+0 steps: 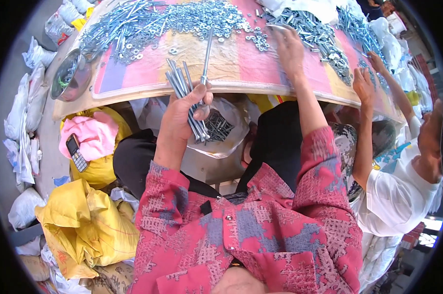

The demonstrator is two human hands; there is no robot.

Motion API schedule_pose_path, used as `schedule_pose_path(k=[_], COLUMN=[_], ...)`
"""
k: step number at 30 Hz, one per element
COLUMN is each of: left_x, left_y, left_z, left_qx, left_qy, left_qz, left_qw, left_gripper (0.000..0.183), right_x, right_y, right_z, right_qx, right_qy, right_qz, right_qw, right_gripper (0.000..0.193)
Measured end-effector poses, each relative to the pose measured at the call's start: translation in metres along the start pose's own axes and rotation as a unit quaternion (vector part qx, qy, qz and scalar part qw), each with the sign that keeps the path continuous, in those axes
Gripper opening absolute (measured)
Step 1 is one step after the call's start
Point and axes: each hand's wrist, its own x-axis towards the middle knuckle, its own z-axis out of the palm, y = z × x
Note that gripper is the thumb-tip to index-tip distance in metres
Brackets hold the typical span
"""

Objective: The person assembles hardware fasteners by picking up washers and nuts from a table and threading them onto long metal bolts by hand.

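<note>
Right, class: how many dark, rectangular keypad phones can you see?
1: the dark keypad phone lies at the left, partly on the crumpled pink cloth atop a yellow sack. Others may be hidden.

Your table [221,73] lies brightly lit; your right hand [290,53] blurs, white glare spots the lower right, and the view's edges curve into black.

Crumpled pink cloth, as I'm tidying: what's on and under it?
A dark keypad phone rests partly on the crumpled pink cloth; a yellow plastic sack shows beneath. Whatever else the cloth covers is hidden.
</note>
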Motion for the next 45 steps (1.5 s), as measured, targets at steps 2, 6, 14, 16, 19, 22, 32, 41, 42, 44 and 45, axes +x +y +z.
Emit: schedule_pose_path(k=[2,6,14,16,19,22,32,41,42,44,45], left_x=[0.004,-0.002,-0.02,-0.019,-0.019,-0.02,-0.027,-0.027,-0.026,-0.027,-0.027], left_y=[-0.005,-0.031,-0.034,-0.028,-0.029,-0.027,-0.03,-0.024,-0.024,-0.019,-0.017], left_z=[-0.001,-0.025,-0.035,-0.032,-0.033,-0.032,-0.033,-0.043,-0.045,-0.042,-0.04], left_qx=[-0.013,-0.015,-0.023,-0.004,0.036,0.02,0.043,0.013,0.011,0.006,0.005], left_qy=[-0.002,0.016,0.071,0.074,0.081,0.076,0.067,0.031,0.034,0.067,0.069], left_qz=[-0.003,-0.042,-0.047,-0.063,-0.048,-0.038,-0.015,-0.032,-0.031,0.003,0.006], left_qw=[1.0,0.999,0.996,0.995,0.995,0.996,0.997,0.999,0.999,0.998,0.998], left_gripper=[0.023,0.023,0.022,0.022,0.021,0.022,0.026,0.02,0.02,0.018,0.018], right_x=[-0.009,-0.037,-0.029,-0.029,-0.036,-0.026,-0.021,-0.003,-0.006,-0.017,-0.022], right_y=[0.003,0.024,0.022,0.021,0.023,0.025,-0.145,-0.182,-0.182,-0.179,-0.176], right_z=[-0.04,-0.069,-0.031,-0.03,-0.031,-0.024,-0.033,-0.044,-0.04,-0.03,-0.025], right_qx=[0.103,0.005,-0.233,-0.248,-0.213,-0.205,0.29,0.179,0.179,0.065,0.067], right_qy=[0.043,-0.038,-0.107,-0.129,-0.103,-0.096,-0.24,-0.47,-0.472,-0.257,-0.257], right_qz=[0.079,0.221,0.147,0.148,0.102,0.091,0.176,0.047,0.045,-0.117,-0.12], right_qw=[0.991,0.975,0.955,0.949,0.966,0.97,0.91,0.863,0.862,0.957,0.956], right_gripper=[0.027,0.025,0.03,0.031,0.03,0.029,0.028,0.025,0.025,0.03,0.03])
